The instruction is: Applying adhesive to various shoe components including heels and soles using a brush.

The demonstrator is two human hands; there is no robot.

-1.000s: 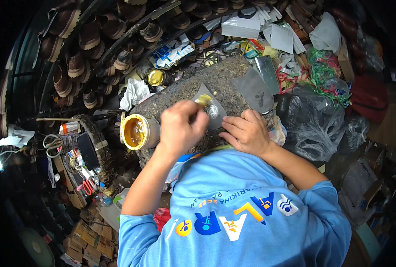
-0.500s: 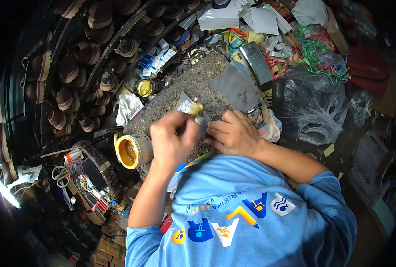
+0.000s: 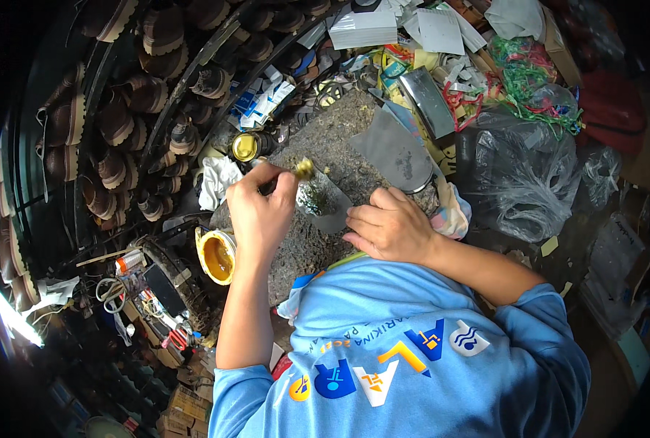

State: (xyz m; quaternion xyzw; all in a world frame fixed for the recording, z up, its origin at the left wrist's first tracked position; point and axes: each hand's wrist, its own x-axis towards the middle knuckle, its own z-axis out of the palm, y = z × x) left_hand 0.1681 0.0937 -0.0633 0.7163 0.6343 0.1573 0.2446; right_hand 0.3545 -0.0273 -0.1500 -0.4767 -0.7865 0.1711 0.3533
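My left hand point(image 3: 261, 204) is closed on a small brush whose thick, yellow, glue-coated tip point(image 3: 304, 169) sticks out past the fingers; the handle is hidden. The tip is over the far end of a grey, tongue-shaped flat piece point(image 3: 332, 223) with a wet, shiny patch. This piece lies on a rough stone-like block point(image 3: 296, 252). The fingers of my right hand point(image 3: 391, 225) are closed at its right edge, with the thumb tucked below. Beside my left wrist stands an open tub of amber glue point(image 3: 218, 257), partly covered by the forearm.
A larger dark grey sheet point(image 3: 394, 150) and a metal-coloured box point(image 3: 426, 102) lie beyond my right hand. An open yellow-rimmed can point(image 3: 245, 147) and white cloth point(image 3: 219, 181) sit at the block's left. Brown shoes point(image 3: 113, 117) fill racks at left; clear plastic bags point(image 3: 518, 175) lie at right.
My left hand has moved left and slightly away with the brush, uncovering more of the grey piece and overlapping the glue tub. My right hand stays at the piece's edge.
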